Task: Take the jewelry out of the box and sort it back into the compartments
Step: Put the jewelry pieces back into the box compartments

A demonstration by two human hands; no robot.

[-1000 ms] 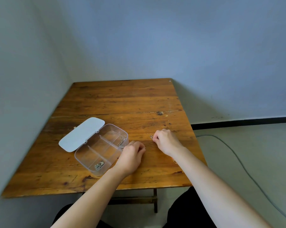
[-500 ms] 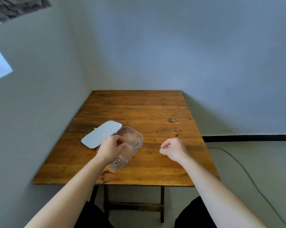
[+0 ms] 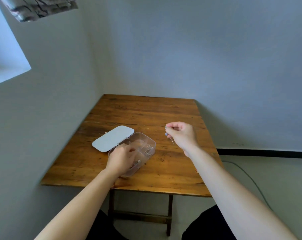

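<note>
Right hand (image 3: 180, 134) has lifted off the worktop (image 3: 164, 170), now pinching a small dangling earring (image 3: 166, 134). Left hand (image 3: 121, 159), fingers curled, has dipped into the clear compartment box (image 3: 146, 146) — whether it grips anything, can't tell. Sorting's underway.

We see soft, dim daylight from the window (image 3: 6, 66) up-left of the hands; faint shadows right of the table (image 3: 146, 110); wide-angle bending at edges, slight blur.
</note>
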